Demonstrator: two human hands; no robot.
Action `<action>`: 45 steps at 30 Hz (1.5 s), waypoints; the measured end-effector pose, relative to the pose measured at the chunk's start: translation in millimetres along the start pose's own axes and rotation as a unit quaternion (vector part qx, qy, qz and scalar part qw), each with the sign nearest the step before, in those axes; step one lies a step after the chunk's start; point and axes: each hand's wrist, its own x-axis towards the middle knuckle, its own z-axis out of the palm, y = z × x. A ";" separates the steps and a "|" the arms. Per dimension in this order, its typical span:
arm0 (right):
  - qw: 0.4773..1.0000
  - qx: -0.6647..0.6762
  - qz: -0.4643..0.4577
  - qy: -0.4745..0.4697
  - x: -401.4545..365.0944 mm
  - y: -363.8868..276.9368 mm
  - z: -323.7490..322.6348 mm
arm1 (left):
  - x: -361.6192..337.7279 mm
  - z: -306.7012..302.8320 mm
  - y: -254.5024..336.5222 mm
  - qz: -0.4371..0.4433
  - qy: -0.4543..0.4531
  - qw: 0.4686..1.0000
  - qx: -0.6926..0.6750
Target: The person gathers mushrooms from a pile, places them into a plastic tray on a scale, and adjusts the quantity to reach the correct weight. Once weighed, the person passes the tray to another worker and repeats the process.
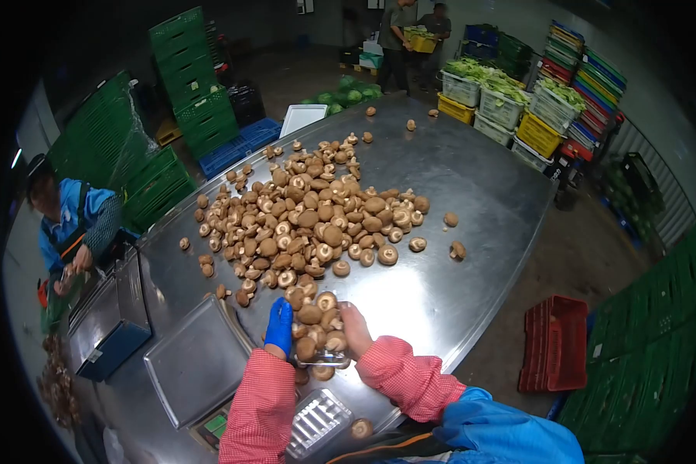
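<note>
Brown mushrooms (309, 216) lie heaped on the steel table (472, 185). Near the table's front edge, my left hand (279, 325), in a blue glove, and my bare right hand (355, 328) press in from both sides on a cluster of mushrooms (317, 321). The clear tray (329, 360) under that cluster shows its near edge between my hands. The fingers of both hands are partly hidden by the mushrooms. Just below, an empty clear tray (317, 422) lies on the table with a single mushroom (361, 428) at its right.
A scale with a steel plate (197, 359) stands at the left, beside a blue-sided metal box (116, 340). A person (73, 216) works beyond it. A red crate (554, 344) is on the floor at the right. Crates of greens (503, 104) and two people carrying a yellow crate (420, 40) are behind.
</note>
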 end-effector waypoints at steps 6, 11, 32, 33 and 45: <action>0.991 -0.103 -0.090 0.008 -10.9 24.2 94.7 | -18.9 -67.6 27.3 -0.042 -0.009 0.999 -0.028; 0.956 -0.022 0.171 -0.238 -34.3 -8.2 138.8 | -32.9 -155.9 42.0 -0.058 -0.025 0.998 -0.027; 0.660 -0.452 -0.270 -0.536 -153.7 5.7 23.7 | -108.8 -264.1 28.3 0.075 0.281 0.931 0.222; 0.646 -0.447 -0.280 -0.551 -157.6 4.9 19.3 | -126.5 -259.8 35.9 0.039 0.287 0.945 0.151; 0.625 -0.386 -0.304 -0.607 -154.6 15.1 10.1 | -171.4 -222.5 9.0 -0.210 0.197 0.876 0.386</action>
